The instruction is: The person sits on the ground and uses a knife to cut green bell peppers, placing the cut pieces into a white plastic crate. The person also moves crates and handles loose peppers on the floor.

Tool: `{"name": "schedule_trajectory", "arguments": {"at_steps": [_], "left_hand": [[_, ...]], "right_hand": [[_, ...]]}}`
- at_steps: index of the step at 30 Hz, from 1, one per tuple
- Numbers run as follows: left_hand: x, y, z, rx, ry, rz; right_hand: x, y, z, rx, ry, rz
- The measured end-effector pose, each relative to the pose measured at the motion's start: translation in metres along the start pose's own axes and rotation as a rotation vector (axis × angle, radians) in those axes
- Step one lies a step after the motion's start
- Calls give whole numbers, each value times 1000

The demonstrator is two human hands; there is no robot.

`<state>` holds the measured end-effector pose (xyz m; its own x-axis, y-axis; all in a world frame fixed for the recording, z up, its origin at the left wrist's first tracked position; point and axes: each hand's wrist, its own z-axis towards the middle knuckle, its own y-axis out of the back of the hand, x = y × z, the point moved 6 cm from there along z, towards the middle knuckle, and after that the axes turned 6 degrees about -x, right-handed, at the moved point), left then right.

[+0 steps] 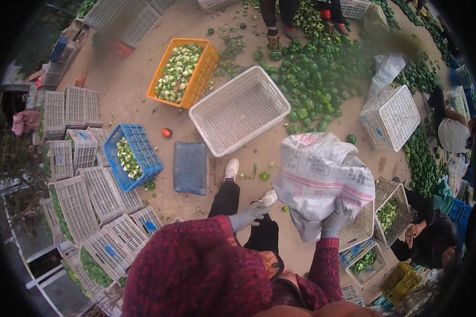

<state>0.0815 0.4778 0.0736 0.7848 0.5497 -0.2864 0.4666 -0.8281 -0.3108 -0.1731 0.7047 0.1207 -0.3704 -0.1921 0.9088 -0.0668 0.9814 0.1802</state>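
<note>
My right hand [334,221], in a grey glove, grips the lower edge of a white woven plastic sack [321,178] with pink stripes and printing. My left hand [246,217], gloved too, is held out over my legs with its fingers apart and holds nothing. Ahead of my shoes lies a white plastic crate [242,111] with nothing in it. Just beyond this crate spreads a large heap of green bell peppers [313,83]. A blue padded seat or mat [190,168] lies left of my feet.
An orange crate [202,81] and a blue crate [144,158] hold pale green cut pieces. Stacked crates [99,190] line the left. An upturned white crate [398,115] stands right. Co-workers' gloved hands [273,41] reach to the peppers; another person [432,233] sits at the right. A red vegetable [166,132] lies nearby.
</note>
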Motion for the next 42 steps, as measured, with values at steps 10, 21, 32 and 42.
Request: {"name": "schedule_trajectory", "arguments": {"at_steps": [10, 21, 32, 42], "left_hand": [[-28, 108, -46, 505, -211, -1013], [-39, 433, -143, -647, -638, -83], [-188, 727, -366, -967, -669, -227], [-2, 314, -164, -14, -60, 939]], "right_hand": [[-17, -279, -166, 1320, 612, -510], [60, -395, -242, 1175, 393, -503], [37, -187, -186, 481, -491, -502], [-46, 40, -366, 411, -704, -634]]}}
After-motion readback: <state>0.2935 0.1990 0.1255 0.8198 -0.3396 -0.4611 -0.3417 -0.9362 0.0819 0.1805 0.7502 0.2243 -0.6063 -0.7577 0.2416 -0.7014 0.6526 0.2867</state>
